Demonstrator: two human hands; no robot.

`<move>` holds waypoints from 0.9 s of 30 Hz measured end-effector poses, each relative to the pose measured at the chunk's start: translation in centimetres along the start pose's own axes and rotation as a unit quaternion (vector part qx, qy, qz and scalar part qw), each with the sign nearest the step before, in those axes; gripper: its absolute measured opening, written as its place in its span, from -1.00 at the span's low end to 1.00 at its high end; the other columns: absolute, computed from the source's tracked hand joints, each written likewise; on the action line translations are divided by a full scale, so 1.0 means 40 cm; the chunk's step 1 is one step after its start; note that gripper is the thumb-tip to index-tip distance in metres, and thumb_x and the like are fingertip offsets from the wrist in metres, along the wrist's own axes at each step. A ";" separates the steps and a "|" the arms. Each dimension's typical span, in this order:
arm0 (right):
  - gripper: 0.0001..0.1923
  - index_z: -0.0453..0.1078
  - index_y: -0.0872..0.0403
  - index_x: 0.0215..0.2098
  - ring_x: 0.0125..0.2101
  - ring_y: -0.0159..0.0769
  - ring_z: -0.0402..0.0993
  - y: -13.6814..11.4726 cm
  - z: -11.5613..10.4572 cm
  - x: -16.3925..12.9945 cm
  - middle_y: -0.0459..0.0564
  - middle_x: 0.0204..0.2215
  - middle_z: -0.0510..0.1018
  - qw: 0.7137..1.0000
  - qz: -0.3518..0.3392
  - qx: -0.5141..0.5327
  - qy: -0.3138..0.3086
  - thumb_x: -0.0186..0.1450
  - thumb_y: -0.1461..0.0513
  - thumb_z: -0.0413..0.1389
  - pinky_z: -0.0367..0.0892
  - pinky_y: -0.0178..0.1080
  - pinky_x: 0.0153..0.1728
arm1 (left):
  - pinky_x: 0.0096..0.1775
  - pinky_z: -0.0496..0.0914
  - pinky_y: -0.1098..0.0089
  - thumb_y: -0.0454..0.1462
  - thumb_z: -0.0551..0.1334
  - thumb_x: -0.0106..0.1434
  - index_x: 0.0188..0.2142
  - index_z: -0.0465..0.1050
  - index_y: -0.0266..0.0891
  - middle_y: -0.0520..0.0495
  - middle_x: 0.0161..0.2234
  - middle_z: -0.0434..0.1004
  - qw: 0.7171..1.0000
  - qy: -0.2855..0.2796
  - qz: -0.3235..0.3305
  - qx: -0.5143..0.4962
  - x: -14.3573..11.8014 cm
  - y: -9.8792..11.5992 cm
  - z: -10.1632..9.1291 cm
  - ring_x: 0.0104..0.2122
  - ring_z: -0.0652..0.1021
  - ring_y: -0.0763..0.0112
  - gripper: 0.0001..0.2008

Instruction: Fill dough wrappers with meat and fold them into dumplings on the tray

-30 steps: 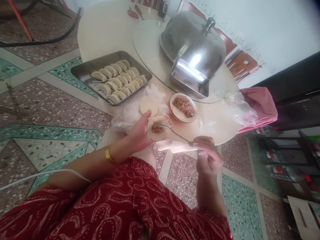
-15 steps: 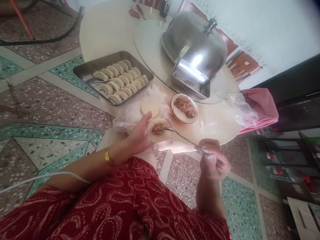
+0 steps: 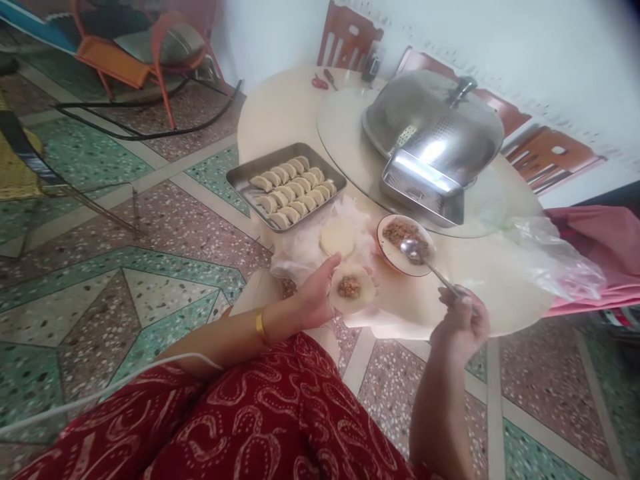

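Note:
My left hand [image 3: 320, 293] holds a round dumpling wrapper [image 3: 363, 299] flat, thumb at its edge and fingertips showing on the far side. A small mound of meat filling [image 3: 349, 287] sits in the middle of it. My right hand [image 3: 463, 320] is closed on the handle of a metal spoon [image 3: 413, 251], whose bowl is over the near side of a filling bowl [image 3: 431, 265]. Minced filling [image 3: 400, 231] lies toward the far side of that bowl. More round wrappers [image 3: 337, 239] lie on a plastic bag [image 3: 295, 257] just beyond my left hand.
A metal tray [image 3: 240, 181] with rows of folded dumplings [image 3: 291, 193] stands at the table's left. On the glass turntable [image 3: 345, 143] are a large domed metal lid [image 3: 425, 107] and a rectangular metal pan [image 3: 425, 198]. Clear plastic [image 3: 560, 260] lies at the right edge.
My right hand has moved the spoon off the wrapper to the filling bowl, leaving the filling behind. My left hand still holds the wrapper. The whole view has shifted.

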State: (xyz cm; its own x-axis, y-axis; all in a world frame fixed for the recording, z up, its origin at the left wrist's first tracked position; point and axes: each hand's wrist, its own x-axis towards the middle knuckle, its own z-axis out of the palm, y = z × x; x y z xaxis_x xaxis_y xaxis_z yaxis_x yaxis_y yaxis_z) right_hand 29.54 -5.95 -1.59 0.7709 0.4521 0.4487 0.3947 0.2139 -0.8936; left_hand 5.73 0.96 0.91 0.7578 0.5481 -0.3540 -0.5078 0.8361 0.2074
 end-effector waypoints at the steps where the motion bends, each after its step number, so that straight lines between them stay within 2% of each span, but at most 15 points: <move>1: -0.78 0.47 0.08 -0.32 -0.50 -0.30 0.52 0.027 0.007 0.007 -0.09 -0.49 0.55 0.998 0.053 -0.015 -0.005 0.21 0.10 0.13 0.34 -0.19 -0.40 | 0.00 0.42 0.20 -0.05 -0.04 0.42 0.02 0.46 -0.52 -0.36 -0.20 0.63 1.000 -0.007 -0.003 0.002 -0.001 -0.001 -0.003 -0.14 0.62 0.12 -0.44; 2: -0.74 0.46 0.10 -0.31 -0.50 -0.30 0.51 0.051 0.013 0.011 -0.08 -0.49 0.55 0.996 0.087 -0.029 -0.013 0.20 0.08 0.12 0.33 -0.22 -0.41 | 0.01 0.41 0.19 -0.04 -0.04 0.41 0.03 0.46 -0.51 -0.36 -0.20 0.63 1.000 -0.012 -0.006 0.005 -0.001 -0.002 -0.004 -0.13 0.62 0.12 -0.43; 4: -0.67 0.45 0.11 -0.26 -0.49 -0.31 0.50 0.083 0.018 0.017 -0.06 -0.49 0.56 0.992 0.112 -0.050 -0.038 0.19 0.03 0.11 0.32 -0.25 -0.43 | 0.03 0.40 0.17 -0.03 -0.04 0.41 0.04 0.45 -0.50 -0.35 -0.19 0.64 1.000 -0.014 -0.007 0.012 -0.003 -0.002 -0.003 -0.11 0.61 0.11 -0.42; 8: -0.47 0.36 0.13 0.02 -0.53 -0.35 0.44 0.105 0.000 0.017 -0.08 -0.48 0.56 0.989 0.080 -0.097 -0.076 0.23 -0.04 0.08 0.31 -0.27 -0.45 | 0.05 0.39 0.18 -0.04 -0.08 0.43 0.06 0.44 -0.49 -0.33 -0.18 0.64 1.000 0.006 -0.004 0.023 -0.013 0.000 0.012 -0.08 0.60 0.11 -0.43; 10: -0.40 0.28 0.14 0.14 -0.51 -0.36 0.41 0.101 -0.019 0.009 -0.06 -0.43 0.54 0.986 0.039 -0.148 -0.066 0.25 -0.03 0.08 0.30 -0.26 -0.46 | 0.07 0.39 0.19 -0.06 -0.11 0.44 0.05 0.44 -0.49 -0.30 -0.22 0.65 0.999 0.019 -0.005 0.029 -0.020 0.003 0.021 -0.08 0.60 0.14 -0.43; 12: -0.39 0.26 0.15 0.18 -0.43 -0.33 0.42 0.089 -0.036 -0.010 0.02 -0.33 0.54 0.980 -0.023 -0.194 -0.034 0.26 0.00 0.09 0.30 -0.25 -0.43 | 0.08 0.38 0.16 -0.05 -0.11 0.44 0.06 0.43 -0.49 -0.28 -0.25 0.65 0.999 0.019 -0.006 0.029 -0.027 0.006 0.027 -0.10 0.61 0.14 -0.42; 15: -0.50 0.32 0.13 0.14 -0.29 -0.28 0.48 0.058 -0.049 -0.044 0.11 -0.19 0.54 0.973 -0.113 -0.201 -0.012 0.30 0.07 0.08 0.36 -0.19 -0.30 | 0.07 0.40 0.16 -0.03 -0.10 0.43 0.05 0.42 -0.48 -0.31 -0.23 0.65 0.999 0.015 -0.013 0.028 -0.035 0.012 0.029 -0.14 0.63 0.16 -0.42; 18: -0.63 0.37 0.10 0.07 -0.17 -0.24 0.52 0.033 -0.045 -0.038 0.10 -0.18 0.57 0.962 -0.176 -0.203 -0.037 0.35 0.14 0.04 0.39 -0.11 -0.14 | 0.03 0.44 0.18 -0.06 -0.13 0.45 0.05 0.41 -0.48 -0.33 -0.16 0.63 0.999 0.032 -0.010 0.036 -0.039 0.015 0.031 -0.13 0.63 0.16 -0.43; 20: -0.64 0.34 0.09 0.10 -0.13 -0.24 0.52 0.032 -0.041 0.013 0.07 -0.19 0.58 0.954 -0.196 -0.219 -0.055 0.38 0.17 -0.02 0.39 -0.08 -0.09 | -0.02 0.47 0.22 -0.10 -0.16 0.46 0.07 0.40 -0.47 -0.34 -0.14 0.63 0.997 0.057 -0.007 0.042 -0.039 0.014 0.033 -0.13 0.63 0.19 -0.45; 22: -0.64 0.34 0.10 0.09 -0.02 -0.22 0.45 0.045 -0.041 0.100 0.07 -0.20 0.60 0.944 -0.213 -0.245 -0.058 0.39 0.17 -0.07 0.37 -0.06 -0.01 | -0.04 0.49 0.23 -0.07 -0.12 0.45 0.11 0.39 -0.44 -0.33 -0.10 0.62 0.996 0.075 -0.015 0.051 -0.037 0.012 0.035 -0.10 0.62 0.17 -0.45; 25: -0.62 0.36 0.15 0.04 0.00 -0.21 0.43 0.080 -0.052 0.245 0.12 -0.17 0.62 0.925 -0.190 -0.319 -0.073 0.38 0.18 -0.13 0.30 -0.03 0.08 | -0.06 0.50 0.26 -0.05 -0.03 0.42 0.20 0.32 -0.39 -0.30 -0.06 0.61 0.995 0.075 -0.028 0.062 -0.034 0.010 0.036 -0.07 0.61 0.17 -0.45; 27: -0.62 0.39 0.18 -0.04 -0.03 -0.19 0.45 0.103 -0.069 0.309 0.17 -0.19 0.63 0.914 -0.176 -0.358 -0.073 0.36 0.20 -0.16 0.28 -0.02 0.09 | -0.10 0.52 0.29 -0.06 -0.04 0.43 0.25 0.26 -0.37 -0.27 -0.09 0.62 0.995 0.077 -0.024 0.067 -0.031 0.009 0.038 -0.10 0.62 0.18 -0.44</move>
State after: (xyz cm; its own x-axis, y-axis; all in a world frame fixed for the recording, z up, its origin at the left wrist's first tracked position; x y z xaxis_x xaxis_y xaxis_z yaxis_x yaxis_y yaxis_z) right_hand 42.06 -1.89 0.30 0.4794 0.5859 0.6534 0.8716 -0.2307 -0.4326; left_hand 5.21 0.62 2.83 0.7034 0.5054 -0.4998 -0.4054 0.8628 0.3019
